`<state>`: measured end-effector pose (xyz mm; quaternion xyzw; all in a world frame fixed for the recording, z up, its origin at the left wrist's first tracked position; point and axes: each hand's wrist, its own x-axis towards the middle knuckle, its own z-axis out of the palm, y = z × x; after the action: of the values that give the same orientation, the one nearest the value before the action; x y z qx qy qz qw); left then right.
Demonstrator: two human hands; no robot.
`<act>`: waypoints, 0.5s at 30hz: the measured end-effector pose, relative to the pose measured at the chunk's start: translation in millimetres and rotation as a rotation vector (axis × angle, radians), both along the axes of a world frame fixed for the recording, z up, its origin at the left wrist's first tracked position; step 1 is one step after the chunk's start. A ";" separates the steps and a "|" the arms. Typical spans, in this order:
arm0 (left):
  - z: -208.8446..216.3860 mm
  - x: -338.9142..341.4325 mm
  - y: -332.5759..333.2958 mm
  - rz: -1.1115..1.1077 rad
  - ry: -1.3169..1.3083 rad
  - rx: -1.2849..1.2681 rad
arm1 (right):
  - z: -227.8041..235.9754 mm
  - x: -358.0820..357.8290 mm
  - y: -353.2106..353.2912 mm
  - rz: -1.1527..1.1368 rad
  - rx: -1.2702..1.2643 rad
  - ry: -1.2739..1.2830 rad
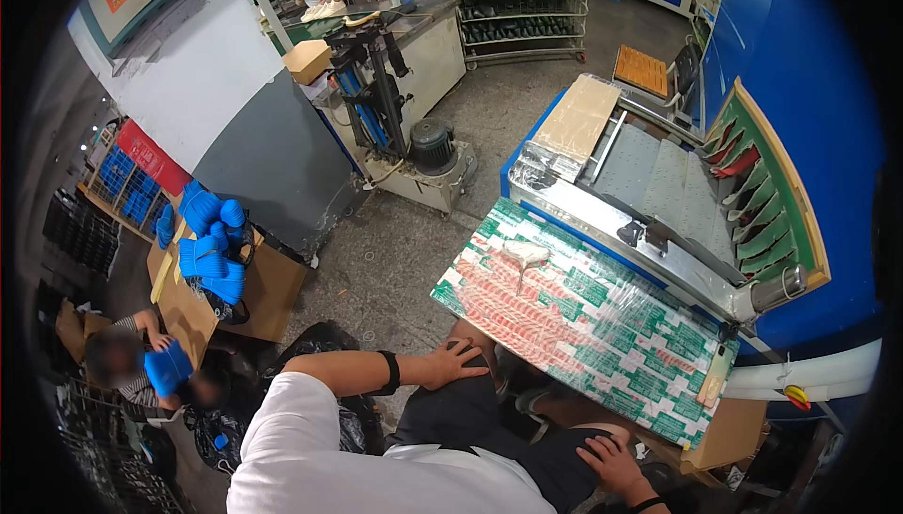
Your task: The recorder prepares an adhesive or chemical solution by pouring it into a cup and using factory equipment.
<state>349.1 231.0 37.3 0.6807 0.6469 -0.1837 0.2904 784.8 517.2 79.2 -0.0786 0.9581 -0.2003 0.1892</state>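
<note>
My left hand (450, 365) lies with its fingers spread on my left knee, over the hem of the dark shorts. On the right knee rests my right hand (609, 463), fingers apart too. Neither hand holds anything. Just ahead of my knees is a low tabletop (602, 340) covered in green, white and red patterned sheeting under clear film. A small crumpled white item (527, 253) sits near its far left part; its kind I cannot make out.
Behind the tabletop stands a machine (649, 175) with a grey bed and metal bar. Green and red cut pieces (757, 199) line a wood-framed board. At left, blue bundles (214, 251) lie on cardboard boxes (268, 293) near a co-worker (141, 363). A motor (434, 145) stands ahead.
</note>
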 end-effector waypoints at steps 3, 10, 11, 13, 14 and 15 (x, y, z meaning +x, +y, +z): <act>-7.3 -0.1 -2.2 0.003 -0.003 0.032 | 2.3 -0.2 -0.5 -0.001 -0.002 -0.008; -9.8 -1.4 -3.3 -0.008 0.001 0.034 | 9.0 -5.1 -1.1 0.001 -0.015 -0.038; -13.0 -2.0 -5.1 -0.007 -0.002 0.052 | 11.5 -6.1 -1.8 -0.006 -0.023 -0.041; -13.8 -2.3 -5.4 -0.008 -0.007 0.070 | 9.6 -4.9 -1.9 0.007 0.006 -0.029; -11.4 -2.4 -4.1 -0.008 -0.008 0.063 | 9.0 -4.0 -2.0 0.020 0.033 -0.016; -10.1 -2.4 -3.2 -0.009 -0.008 0.055 | 8.7 -2.8 -1.9 0.018 0.034 -0.017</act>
<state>346.6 227.8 27.2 0.6922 0.6474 -0.1642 0.2733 782.0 515.2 87.9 -0.0823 0.9589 -0.1831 0.2005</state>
